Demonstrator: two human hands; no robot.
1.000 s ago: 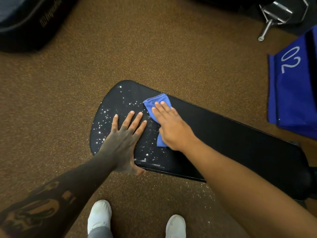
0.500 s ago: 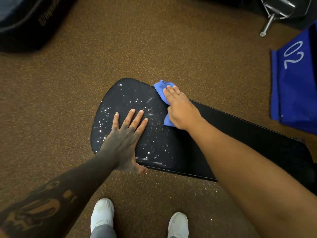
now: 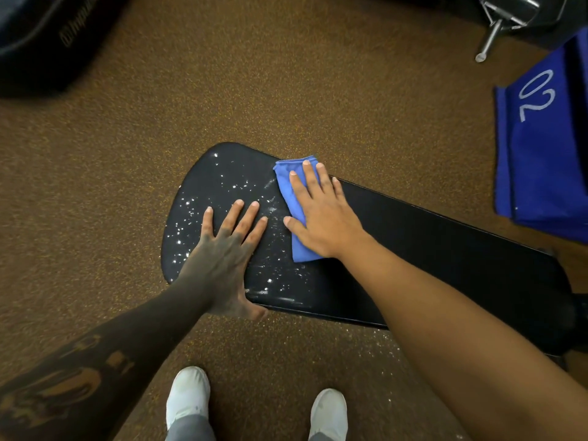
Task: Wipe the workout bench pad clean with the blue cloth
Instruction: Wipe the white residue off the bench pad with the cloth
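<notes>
Black desk (image 3: 445, 249) on brown floor (image 3: 286, 90); white specks (image 3: 191, 218) dot its left end, where the left hand (image 3: 222, 253) lies flat and the right hand (image 3: 324, 218) presses the blue cloth (image 3: 304, 249).

Left hand (image 3: 222, 253) flat on pad (image 3: 445, 243) between cloth (image 3: 285, 192) and free speckled end.

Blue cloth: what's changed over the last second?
The right hand slid the blue cloth across the bench pad toward its far edge, pressing it flat throughout. The left hand stayed planted on the pad's speckled end; white specks remain there.
</notes>
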